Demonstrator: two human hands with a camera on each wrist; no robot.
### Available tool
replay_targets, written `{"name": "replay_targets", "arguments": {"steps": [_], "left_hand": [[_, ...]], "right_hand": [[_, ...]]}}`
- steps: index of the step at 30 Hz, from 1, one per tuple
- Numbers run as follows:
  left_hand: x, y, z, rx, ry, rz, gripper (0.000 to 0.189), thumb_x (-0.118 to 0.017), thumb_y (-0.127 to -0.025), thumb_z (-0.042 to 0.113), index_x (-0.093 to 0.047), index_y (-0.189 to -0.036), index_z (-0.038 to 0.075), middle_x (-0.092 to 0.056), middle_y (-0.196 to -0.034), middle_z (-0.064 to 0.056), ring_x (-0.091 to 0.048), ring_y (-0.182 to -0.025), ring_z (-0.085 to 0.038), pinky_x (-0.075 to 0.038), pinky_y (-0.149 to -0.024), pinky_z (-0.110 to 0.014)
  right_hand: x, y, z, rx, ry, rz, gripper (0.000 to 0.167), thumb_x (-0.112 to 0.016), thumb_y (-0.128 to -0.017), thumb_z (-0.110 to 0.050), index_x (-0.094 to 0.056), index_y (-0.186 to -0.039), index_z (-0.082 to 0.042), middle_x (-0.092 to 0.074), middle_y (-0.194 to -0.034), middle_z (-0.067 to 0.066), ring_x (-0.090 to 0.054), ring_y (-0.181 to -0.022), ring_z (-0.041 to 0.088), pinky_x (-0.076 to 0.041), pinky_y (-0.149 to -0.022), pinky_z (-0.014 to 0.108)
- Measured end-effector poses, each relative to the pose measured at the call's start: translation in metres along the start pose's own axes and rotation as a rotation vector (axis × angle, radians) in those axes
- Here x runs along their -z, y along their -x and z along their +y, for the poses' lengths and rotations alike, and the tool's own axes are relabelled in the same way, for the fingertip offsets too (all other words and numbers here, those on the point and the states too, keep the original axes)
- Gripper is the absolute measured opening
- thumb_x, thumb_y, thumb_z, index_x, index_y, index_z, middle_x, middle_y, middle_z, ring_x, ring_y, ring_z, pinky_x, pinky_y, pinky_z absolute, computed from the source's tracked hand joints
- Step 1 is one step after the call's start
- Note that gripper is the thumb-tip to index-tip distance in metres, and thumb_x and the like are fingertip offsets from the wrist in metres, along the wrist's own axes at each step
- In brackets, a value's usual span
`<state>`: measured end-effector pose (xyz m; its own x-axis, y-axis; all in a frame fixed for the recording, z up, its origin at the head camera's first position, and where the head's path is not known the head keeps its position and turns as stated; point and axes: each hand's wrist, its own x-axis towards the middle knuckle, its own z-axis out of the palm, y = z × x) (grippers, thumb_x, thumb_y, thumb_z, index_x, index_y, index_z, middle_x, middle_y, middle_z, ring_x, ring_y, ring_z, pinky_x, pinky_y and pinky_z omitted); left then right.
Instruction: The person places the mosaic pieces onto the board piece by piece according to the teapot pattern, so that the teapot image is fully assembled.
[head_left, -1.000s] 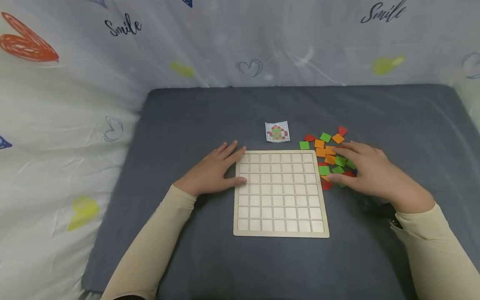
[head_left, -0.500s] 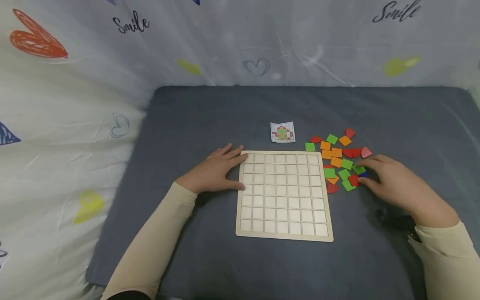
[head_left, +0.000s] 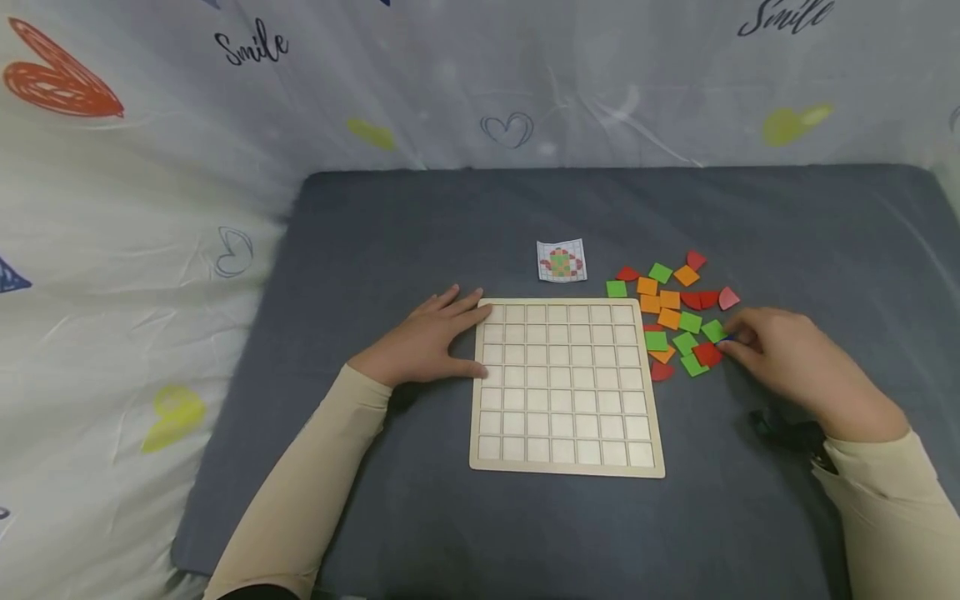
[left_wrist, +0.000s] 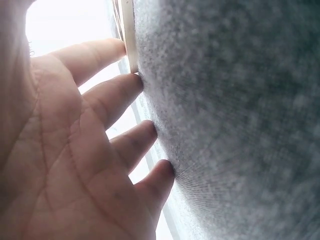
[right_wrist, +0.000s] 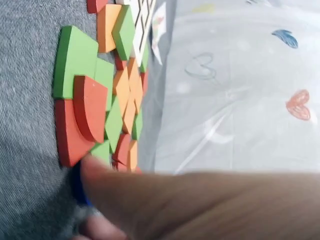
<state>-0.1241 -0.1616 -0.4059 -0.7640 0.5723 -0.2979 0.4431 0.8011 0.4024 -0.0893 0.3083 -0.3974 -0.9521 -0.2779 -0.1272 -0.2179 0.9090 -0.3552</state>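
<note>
A pale wooden grid board (head_left: 566,385) lies on the grey table, its square cells bare. My left hand (head_left: 422,342) rests with spread, straight fingers at the board's upper left edge; in the left wrist view, the fingertips (left_wrist: 134,82) meet the board's side and the cloth. Right of the board, my right hand (head_left: 802,367) is at the near right side of a pile of colored tiles. Its thumb and finger pinch a blue tile (right_wrist: 79,184), mostly hidden by the thumb. Beside it lie a red quarter-round tile (right_wrist: 91,107) and a green square tile (head_left: 713,331).
Orange square tiles (head_left: 669,318), more green tiles (head_left: 617,289) and red rounded tiles (head_left: 696,260) lie loosely along the board's right side, some overlapping. Behind the board is a small card (head_left: 561,261) with a colored grid picture. A printed white cloth (head_left: 600,92) hangs behind the table.
My right hand has moved right and toward me from over the tiles, uncovering several, and its thumb and finger have come together on the blue tile. The left hand stays at the board.
</note>
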Motion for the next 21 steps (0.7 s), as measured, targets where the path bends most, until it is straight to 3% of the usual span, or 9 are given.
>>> {"name": "replay_targets", "arguments": {"steps": [7,15,21], "left_hand": [[-0.0001,-0.0005,0.0013,0.014,-0.006,-0.002,0.098,-0.075,-0.089,0.065,-0.030,-0.168,0.025,-0.014,-0.176,0.001,-0.002,-0.164,-0.030,-0.005,-0.132,-0.052],[0.0010,-0.0023,0.0015,0.010,-0.014,0.010,0.098,-0.075,-0.089,0.064,-0.031,-0.168,0.025,-0.015,-0.176,0.001,-0.003,-0.164,-0.031,-0.006,-0.131,-0.052],[-0.0005,-0.0014,0.0024,0.010,-0.016,0.003,0.098,-0.074,-0.089,0.064,-0.031,-0.168,0.025,-0.015,-0.176,0.001,-0.002,-0.164,-0.032,-0.006,-0.131,-0.054]], "right_hand": [[-0.0002,-0.0017,0.0001,-0.111,-0.013,-0.024,0.028,-0.080,-0.094,-0.017,-0.067,-0.097,0.008,-0.059,-0.071,0.006,-0.051,-0.063,0.021,-0.041,-0.054,0.034],[0.0058,-0.0010,0.0011,-0.105,-0.033,-0.010,0.025,-0.083,-0.092,-0.019,-0.068,-0.094,0.001,-0.067,-0.076,0.005,-0.057,-0.065,0.020,-0.046,-0.055,0.034],[0.0057,-0.0004,-0.0029,-0.097,-0.049,0.053,0.023,-0.084,-0.090,-0.016,-0.067,-0.092,-0.001,-0.068,-0.076,0.004,-0.058,-0.064,0.019,-0.046,-0.055,0.033]]}}
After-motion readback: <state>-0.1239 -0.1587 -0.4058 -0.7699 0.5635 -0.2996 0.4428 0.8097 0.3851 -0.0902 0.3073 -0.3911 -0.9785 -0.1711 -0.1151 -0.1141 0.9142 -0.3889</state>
